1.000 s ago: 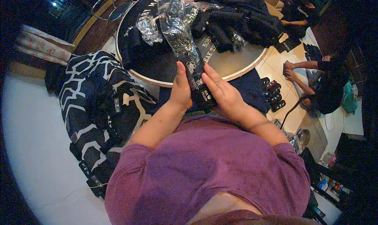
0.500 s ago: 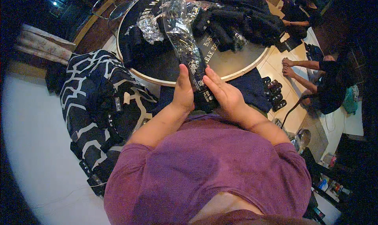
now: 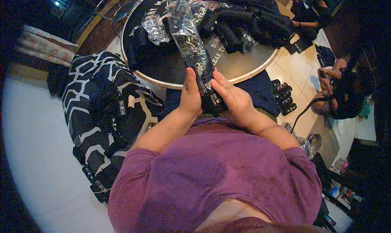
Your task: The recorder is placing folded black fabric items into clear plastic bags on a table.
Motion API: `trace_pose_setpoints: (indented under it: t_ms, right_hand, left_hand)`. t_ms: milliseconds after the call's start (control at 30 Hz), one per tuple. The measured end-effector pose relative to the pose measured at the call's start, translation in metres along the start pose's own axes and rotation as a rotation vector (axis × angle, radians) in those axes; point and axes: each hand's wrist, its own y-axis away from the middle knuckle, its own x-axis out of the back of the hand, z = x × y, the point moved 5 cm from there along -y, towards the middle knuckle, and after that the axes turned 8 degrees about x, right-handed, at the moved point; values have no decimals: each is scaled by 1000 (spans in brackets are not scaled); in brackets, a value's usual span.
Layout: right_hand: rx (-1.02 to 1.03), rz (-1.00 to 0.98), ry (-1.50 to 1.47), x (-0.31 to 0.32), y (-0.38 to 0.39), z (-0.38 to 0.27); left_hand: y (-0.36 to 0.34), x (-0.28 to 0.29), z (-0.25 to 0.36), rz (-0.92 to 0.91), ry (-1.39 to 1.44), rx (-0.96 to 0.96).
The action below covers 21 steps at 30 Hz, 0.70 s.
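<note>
Between my two palms I hold a long black bundle (image 3: 205,76) in a clear plastic bag, with pale print on its near part. My left hand (image 3: 190,92) presses its left side, thumb pointing up. My right hand (image 3: 234,95) lies along its right side, with the fingers straight and close together. The bag's loose, shiny upper end (image 3: 182,23) stretches away over a round table (image 3: 252,66). What the bundle is made of cannot be told.
Black rolled bundles (image 3: 230,35) and crumpled clear plastic (image 3: 157,31) lie on the table. Left is a black cloth with white lines (image 3: 87,98). Several dark rolls (image 3: 285,98) sit on the tiled floor at right. Two people work there, one with hands (image 3: 328,76) near a dark item.
My hands and the bagged bundle have barely moved. At right, the nearer person's hands have shifted away from the table and the body leans differently.
</note>
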Motion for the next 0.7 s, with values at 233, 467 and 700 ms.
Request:
trace_pose_setpoints:
  t_ms: [233,467,700]
  right_hand:
    - [-5,-6,16,1,1,-1]
    - [7,6,16,0,2,0]
    - [6,21,15,1,0,-1]
  left_hand:
    - [0,3,-2,-11,-7,5]
    - [2,0,2,11,-44,-8]
    - [1,1,-1,7,-2,9]
